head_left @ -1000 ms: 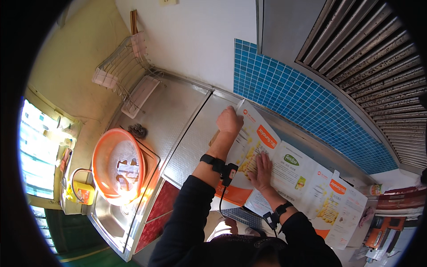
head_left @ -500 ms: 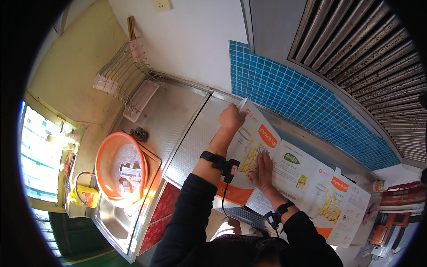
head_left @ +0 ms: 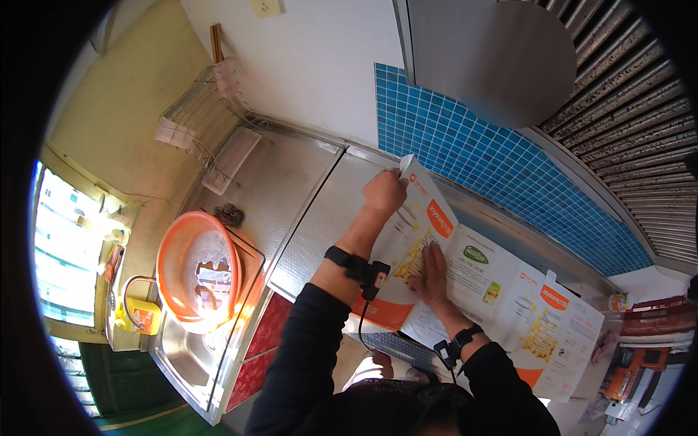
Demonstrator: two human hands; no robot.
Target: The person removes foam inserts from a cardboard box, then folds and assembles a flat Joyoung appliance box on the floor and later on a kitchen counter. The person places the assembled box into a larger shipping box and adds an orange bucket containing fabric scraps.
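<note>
Shifted slightly: left hand (head_left: 384, 192), further up along carton edge than before | orange basin (head_left: 198, 270) in sink (head_left: 182, 356), far left | left hand closed, gripping top corner of flattened printed carton (head_left: 480, 283) on steel counter (head_left: 320, 225) | right hand (head_left: 432, 270) open, pressed flat on carton.

The left hand (head_left: 384, 192) grips the flattened cardboard box (head_left: 480, 283) at its corner while the right hand (head_left: 434, 270) presses it flat.
</note>
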